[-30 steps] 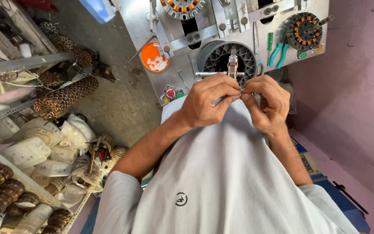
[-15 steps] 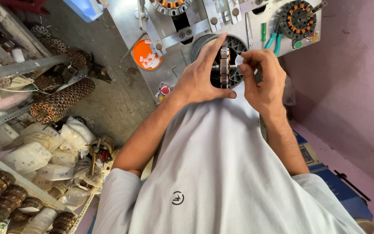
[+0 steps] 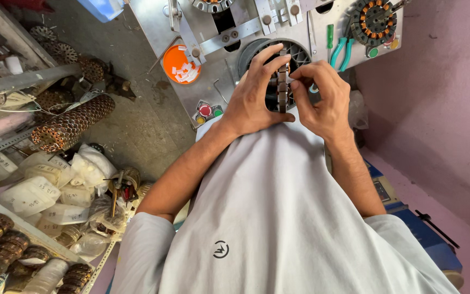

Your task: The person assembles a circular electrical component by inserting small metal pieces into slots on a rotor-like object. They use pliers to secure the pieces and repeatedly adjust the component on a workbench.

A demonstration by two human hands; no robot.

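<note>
Near the top centre of the frame both hands hold one toothed stator core (image 3: 283, 87) on edge, just in front of the round dark opening (image 3: 300, 54) of the grey metal machine. The left hand (image 3: 254, 95) cups it with its grip clamped on the near side, while the right hand (image 3: 322, 98) pinches its rim between thumb and fingertips. As I judge it, the core is in hand and being worked or checked, not seated in the opening; whether its slots are filled cannot be told. One wound stator (image 3: 375, 20) hangs at the upper right, with one pair of teal-handled pliers (image 3: 342, 51) and one green-handled screwdriver (image 3: 330, 37) beside it. One orange lid (image 3: 180, 64) of small white pieces sits left of the opening, and one long stack of cores (image 3: 72, 122) lies on the floor at left.
</note>
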